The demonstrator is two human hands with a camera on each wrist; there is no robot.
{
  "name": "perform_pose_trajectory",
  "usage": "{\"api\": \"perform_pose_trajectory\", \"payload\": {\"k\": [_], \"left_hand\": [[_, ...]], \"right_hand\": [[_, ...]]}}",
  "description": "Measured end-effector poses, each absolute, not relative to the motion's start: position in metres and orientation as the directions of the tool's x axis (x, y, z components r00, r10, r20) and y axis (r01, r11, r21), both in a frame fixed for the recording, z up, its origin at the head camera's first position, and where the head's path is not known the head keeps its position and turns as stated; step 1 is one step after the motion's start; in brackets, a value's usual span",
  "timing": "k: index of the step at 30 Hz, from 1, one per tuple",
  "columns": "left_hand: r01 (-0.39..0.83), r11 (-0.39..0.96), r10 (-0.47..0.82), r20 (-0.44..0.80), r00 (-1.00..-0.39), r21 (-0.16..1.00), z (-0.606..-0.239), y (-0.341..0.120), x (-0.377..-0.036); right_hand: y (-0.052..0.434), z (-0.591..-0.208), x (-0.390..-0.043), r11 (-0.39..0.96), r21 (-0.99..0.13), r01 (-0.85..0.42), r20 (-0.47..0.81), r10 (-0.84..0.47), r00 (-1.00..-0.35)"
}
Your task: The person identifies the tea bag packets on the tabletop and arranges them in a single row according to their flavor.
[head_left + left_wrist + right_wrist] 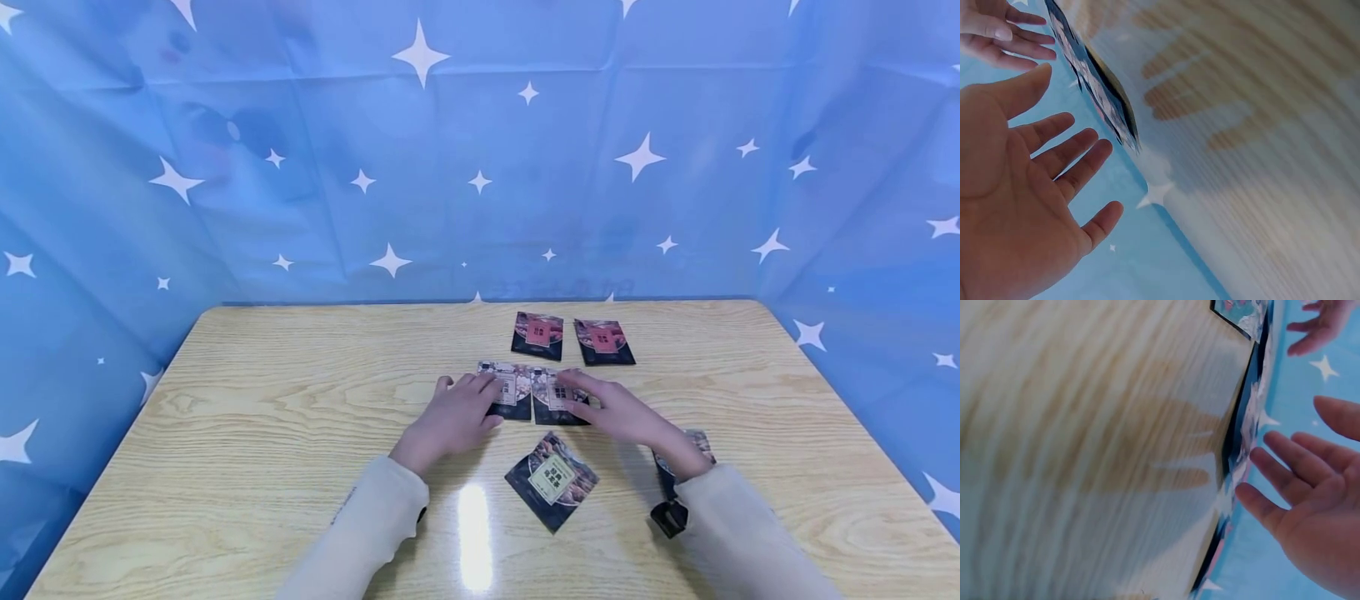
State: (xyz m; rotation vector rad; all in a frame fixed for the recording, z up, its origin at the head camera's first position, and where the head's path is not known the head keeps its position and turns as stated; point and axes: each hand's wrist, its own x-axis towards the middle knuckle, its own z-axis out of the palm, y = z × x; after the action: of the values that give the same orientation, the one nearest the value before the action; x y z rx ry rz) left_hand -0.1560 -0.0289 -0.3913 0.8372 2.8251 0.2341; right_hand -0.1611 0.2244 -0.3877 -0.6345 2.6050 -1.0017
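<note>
Two dark sachets with flower prints and pale labels lie side by side mid-table. My left hand [456, 418] is over the edge of the left sachet [517, 407], fingers spread and fairly straight in the left wrist view. Over the right sachet [546, 407] is my right hand [617, 410], its fingers loosely extended in the right wrist view. Whether fingertips touch either sachet is hard to tell; neither hand grips anything. Nearer me lies a sachet with a pale green label [552, 479], turned cornerwise.
Behind the pair lie two sachets with red labels, one on the left [537, 335] and one on the right [604, 342]. Another dark sachet [699, 442] is partly hidden under my right forearm. The wooden table [262, 433] ends at a blue star-patterned cloth [480, 225].
</note>
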Motion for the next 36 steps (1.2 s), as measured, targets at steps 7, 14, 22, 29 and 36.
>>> {"api": "perform_pose_trajectory", "payload": {"k": [7, 14, 22, 29, 36], "left_hand": [[0.534, 0.821, 0.567, -0.168, -0.807, 0.202, -0.393, -0.019, -0.158], [0.521, 0.832, 0.552, -0.204, -0.808, 0.188, -0.397, -0.018, -0.158], [0.52, 0.835, 0.55, -0.223, -0.805, 0.18, -0.394, -0.017, -0.156], [0.5, 0.845, 0.534, -0.234, -0.813, 0.189, -0.393, -0.019, -0.154], [0.479, 0.854, 0.517, -0.228, -0.825, 0.203, -0.395, -0.028, -0.154]], "right_hand": [[0.224, -0.392, -0.163, 0.658, -0.698, -0.283, -0.125, -0.501, -0.856], [0.224, -0.392, -0.163, 0.662, -0.694, -0.282, -0.142, -0.51, -0.848], [0.224, -0.391, -0.163, 0.653, -0.713, -0.254, -0.163, -0.507, -0.846], [0.224, -0.391, -0.164, 0.651, -0.721, -0.236, -0.179, -0.505, -0.844], [0.225, -0.392, -0.164, 0.651, -0.718, -0.246, -0.174, -0.511, -0.842]]}}
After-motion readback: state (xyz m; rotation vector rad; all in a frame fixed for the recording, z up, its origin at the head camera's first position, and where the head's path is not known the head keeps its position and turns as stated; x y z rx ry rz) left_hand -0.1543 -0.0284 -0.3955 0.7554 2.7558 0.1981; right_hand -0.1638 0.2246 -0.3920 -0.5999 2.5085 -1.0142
